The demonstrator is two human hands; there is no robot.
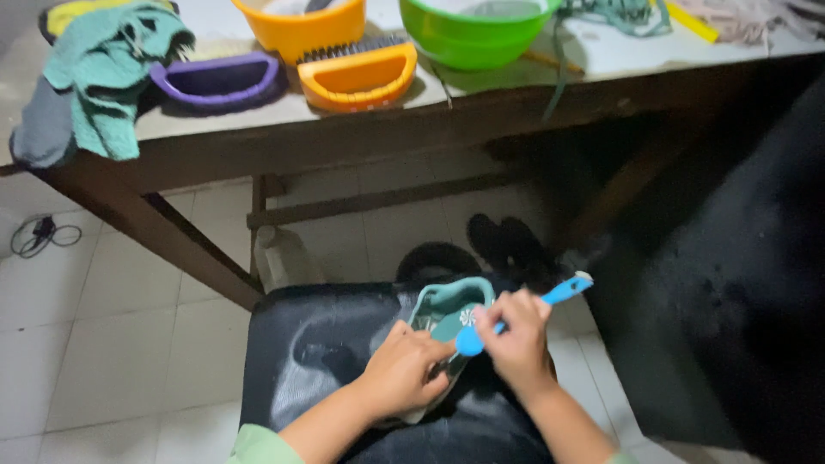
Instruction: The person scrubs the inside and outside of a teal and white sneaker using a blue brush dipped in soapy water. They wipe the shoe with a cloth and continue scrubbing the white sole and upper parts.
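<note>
I see my left hand (402,371) clamped around a soft, light shoe (447,311), steadying its side; my right hand (514,337) pinches a stiff blue brush (524,314) mid-handle.

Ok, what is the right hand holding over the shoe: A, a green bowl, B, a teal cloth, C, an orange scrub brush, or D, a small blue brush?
D: the right hand grips a small blue brush over the teal shoe, which the left hand steadies.
</note>
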